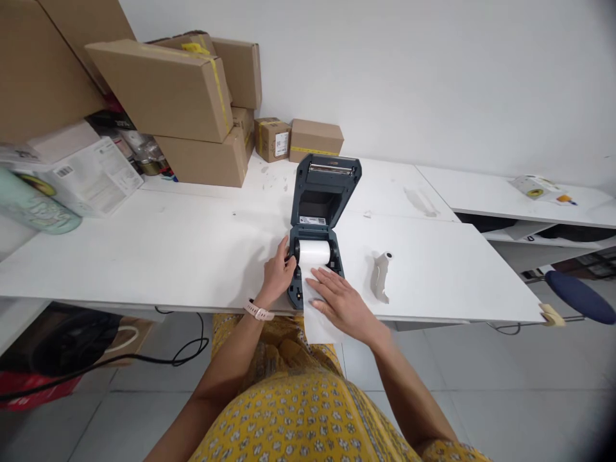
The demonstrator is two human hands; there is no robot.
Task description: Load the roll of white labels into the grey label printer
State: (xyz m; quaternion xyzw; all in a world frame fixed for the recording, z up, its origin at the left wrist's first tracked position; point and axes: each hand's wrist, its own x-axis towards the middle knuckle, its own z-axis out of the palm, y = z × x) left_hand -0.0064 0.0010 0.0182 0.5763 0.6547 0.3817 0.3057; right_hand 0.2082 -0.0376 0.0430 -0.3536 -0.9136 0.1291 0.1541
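A dark grey label printer [320,212] stands on the white table [168,250] with its lid tipped back. Inside lies a white paper roll [314,251]. A strip of white paper [315,324] runs from the roll over the printer's front and hangs past the table edge. My right hand [339,300] lies flat on that strip, fingers stretched out. My left hand [278,273] rests against the printer's left side by the roll, fingers curled on the housing. A watch sits on my left wrist.
A white plastic part [381,276] lies right of the printer. Cardboard boxes [192,109] are stacked at the back left, with white packages [86,170] beside them. A second white surface [520,199] holds small items at right. A blue stool [580,296] and floor cables [158,356] lie below.
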